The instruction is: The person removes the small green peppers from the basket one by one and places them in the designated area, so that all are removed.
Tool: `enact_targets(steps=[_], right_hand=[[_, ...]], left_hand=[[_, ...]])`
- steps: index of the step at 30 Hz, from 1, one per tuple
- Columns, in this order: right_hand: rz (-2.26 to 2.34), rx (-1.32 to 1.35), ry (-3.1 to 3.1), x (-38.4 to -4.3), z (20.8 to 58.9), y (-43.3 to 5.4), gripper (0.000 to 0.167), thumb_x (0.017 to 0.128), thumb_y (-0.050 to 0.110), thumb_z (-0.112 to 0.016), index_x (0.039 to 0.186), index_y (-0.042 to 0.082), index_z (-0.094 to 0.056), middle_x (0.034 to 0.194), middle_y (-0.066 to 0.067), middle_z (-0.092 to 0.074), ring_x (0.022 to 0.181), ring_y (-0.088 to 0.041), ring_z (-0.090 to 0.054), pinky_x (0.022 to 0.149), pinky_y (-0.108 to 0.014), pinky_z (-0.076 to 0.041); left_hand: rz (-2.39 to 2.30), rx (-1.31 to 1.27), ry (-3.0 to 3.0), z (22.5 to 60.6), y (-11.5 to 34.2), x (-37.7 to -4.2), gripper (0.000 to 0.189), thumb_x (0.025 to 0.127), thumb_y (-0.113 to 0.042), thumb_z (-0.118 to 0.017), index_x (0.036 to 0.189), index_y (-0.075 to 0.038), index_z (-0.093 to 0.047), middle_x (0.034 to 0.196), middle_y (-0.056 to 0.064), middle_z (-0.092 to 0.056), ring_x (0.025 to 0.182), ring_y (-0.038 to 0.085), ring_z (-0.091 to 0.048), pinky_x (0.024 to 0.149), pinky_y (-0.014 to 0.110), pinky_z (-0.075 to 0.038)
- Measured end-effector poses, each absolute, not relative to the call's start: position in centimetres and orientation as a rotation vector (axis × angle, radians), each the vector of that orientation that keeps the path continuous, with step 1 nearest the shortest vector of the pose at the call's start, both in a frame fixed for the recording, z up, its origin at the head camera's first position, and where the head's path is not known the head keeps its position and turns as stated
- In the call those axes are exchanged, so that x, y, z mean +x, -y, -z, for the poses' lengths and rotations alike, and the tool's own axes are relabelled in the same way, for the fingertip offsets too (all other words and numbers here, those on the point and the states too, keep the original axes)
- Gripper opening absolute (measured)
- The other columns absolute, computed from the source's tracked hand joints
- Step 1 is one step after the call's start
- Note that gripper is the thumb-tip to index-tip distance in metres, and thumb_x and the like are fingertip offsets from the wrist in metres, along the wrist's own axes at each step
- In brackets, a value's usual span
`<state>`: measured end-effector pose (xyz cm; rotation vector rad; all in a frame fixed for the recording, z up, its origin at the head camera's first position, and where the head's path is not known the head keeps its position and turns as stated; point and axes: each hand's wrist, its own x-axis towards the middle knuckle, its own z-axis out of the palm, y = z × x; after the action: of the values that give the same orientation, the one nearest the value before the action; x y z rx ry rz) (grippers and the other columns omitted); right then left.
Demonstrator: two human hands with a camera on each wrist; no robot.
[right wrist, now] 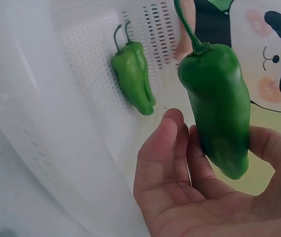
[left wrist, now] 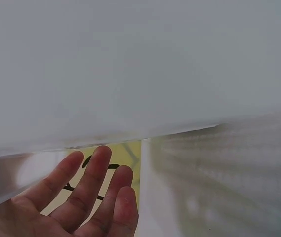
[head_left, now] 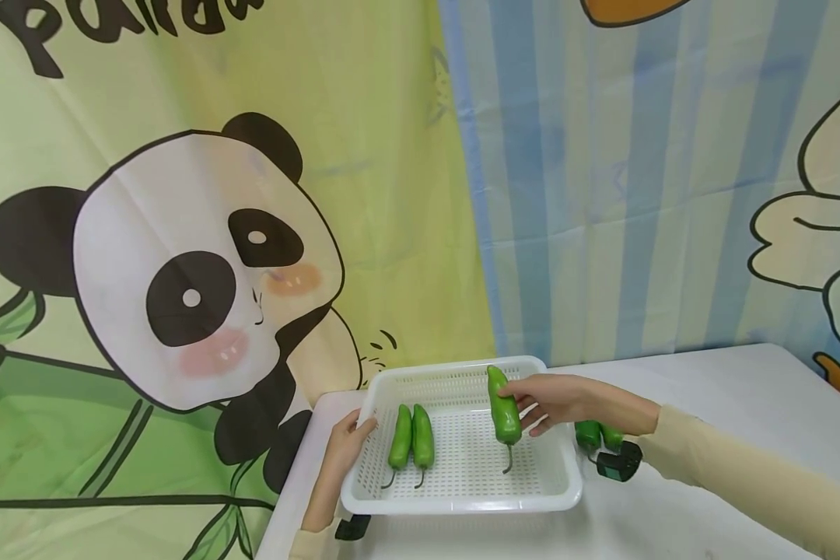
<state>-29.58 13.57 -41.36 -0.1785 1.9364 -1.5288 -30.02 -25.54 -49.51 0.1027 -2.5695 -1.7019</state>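
A white plastic basket [head_left: 462,505] with perforated walls stands on the table. My left hand [head_left: 348,449] holds its left rim; in the left wrist view the fingers [left wrist: 93,173] lie below the rim and the thumb is hidden. Above the right part of the basket, my right hand [head_left: 549,398] pinches a green pepper [head_left: 504,408] between thumb and fingers, its stem pointing down toward me. The right wrist view shows this pepper [right wrist: 219,108] up close. Two more green peppers [head_left: 400,439] lie side by side on the basket's left floor.
More green peppers [head_left: 588,434] lie on the white table [head_left: 707,389] just right of the basket, partly covered by the right wrist and its black camera [head_left: 619,461]. A printed panda curtain [head_left: 392,194] and a striped blue one [head_left: 602,194] hang behind the table.
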Motion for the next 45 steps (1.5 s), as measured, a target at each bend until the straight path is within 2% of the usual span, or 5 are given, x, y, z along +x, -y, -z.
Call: enact_targets(steps=[7, 19, 33, 40, 45], right_hand=[[1.537, -0.202, -1.898, -29.3, 40.6, -17.3, 0.042, 0.104, 0.043, -0.049, 0.114, 0.004, -0.061, 0.103, -0.008, -0.066, 0.087, -0.02, -0.069, 0.076, -0.034, -0.06], [1.536, -0.245, -1.878, -28.5, 41.3, -22.4, 0.049, 0.106, 0.045, -0.043, 0.124, 0.002, -0.057, 0.114, -0.01, -0.066, 0.096, -0.023, -0.067, 0.082, -0.037, -0.06], [1.503, -0.104, -1.994, -28.1, 43.1, -29.0, 0.047, 0.105, 0.043, -0.045, 0.124, 0.001, -0.055, 0.109, -0.009, -0.066, 0.091, -0.019, -0.067, 0.082, -0.037, -0.06], [1.396, -0.007, -2.132, -28.0, 44.2, -31.0, 0.045, 0.104, 0.044, -0.046, 0.113, 0.003, -0.061, 0.104, -0.008, -0.065, 0.09, -0.02, -0.066, 0.079, -0.037, -0.06], [1.321, 0.069, -2.197, -28.4, 45.6, -32.2, 0.041, 0.102, 0.046, -0.049, 0.092, 0.008, -0.06, 0.093, -0.005, -0.065, 0.083, -0.019, -0.065, 0.075, -0.036, -0.06]], left_hand=[[1.719, 0.1, 2.558, 49.3, 25.4, -29.8, 0.046, 0.1, -0.022, -0.059, 0.141, -0.001, -0.055, 0.125, 0.029, -0.066, 0.092, 0.033, -0.075, 0.07, 0.037, -0.066], [1.731, 0.112, 2.567, 49.4, 25.6, -29.9, 0.046, 0.1, -0.021, -0.059, 0.142, -0.002, -0.054, 0.125, 0.028, -0.066, 0.093, 0.033, -0.075, 0.071, 0.037, -0.066], [1.721, 0.094, 2.569, 49.3, 25.6, -29.9, 0.047, 0.1, -0.021, -0.059, 0.142, 0.0, -0.052, 0.126, 0.03, -0.065, 0.093, 0.034, -0.075, 0.07, 0.038, -0.066], [1.736, 0.114, 2.561, 49.3, 25.5, -29.8, 0.047, 0.1, -0.021, -0.059, 0.143, -0.002, -0.053, 0.128, 0.029, -0.064, 0.093, 0.034, -0.075, 0.07, 0.038, -0.066], [1.743, 0.108, 2.554, 49.3, 25.4, -29.7, 0.047, 0.1, -0.021, -0.058, 0.143, -0.001, -0.053, 0.129, 0.03, -0.064, 0.095, 0.034, -0.074, 0.071, 0.038, -0.066]])
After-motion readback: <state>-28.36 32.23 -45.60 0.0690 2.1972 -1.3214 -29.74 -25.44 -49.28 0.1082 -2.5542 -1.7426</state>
